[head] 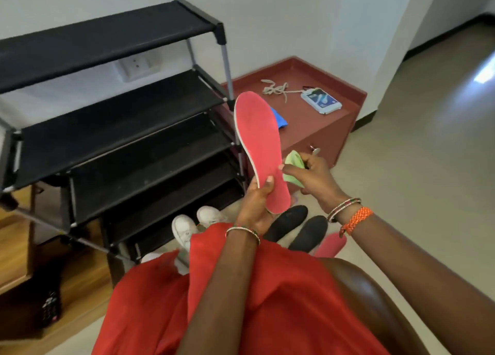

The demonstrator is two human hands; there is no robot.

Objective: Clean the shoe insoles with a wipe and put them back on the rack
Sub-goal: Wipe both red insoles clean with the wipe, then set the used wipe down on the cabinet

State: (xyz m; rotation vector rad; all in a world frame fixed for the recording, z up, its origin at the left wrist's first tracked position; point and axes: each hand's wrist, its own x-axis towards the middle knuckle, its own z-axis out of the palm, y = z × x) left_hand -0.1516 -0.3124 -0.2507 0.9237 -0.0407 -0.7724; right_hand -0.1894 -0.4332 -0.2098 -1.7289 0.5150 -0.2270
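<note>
My left hand (257,207) grips a pink insole (259,146) by its heel end and holds it up, toe pointing away from me. Just right of it, my right hand (313,178) holds a crumpled green wipe (293,164) against the insole's right edge. A second pink insole (330,245) lies on the floor, partly hidden by my right forearm. Two black insoles (294,220) lie on the floor beside it. The black shoe rack (112,129) with several fabric shelves stands to the left.
A pair of white shoes (187,229) sits on the floor at the rack's foot. A red-brown ledge (321,124) behind carries a wipes pack (320,101), shoelaces (276,88) and a blue item (278,119). A remote control (51,306) lies on wood at lower left.
</note>
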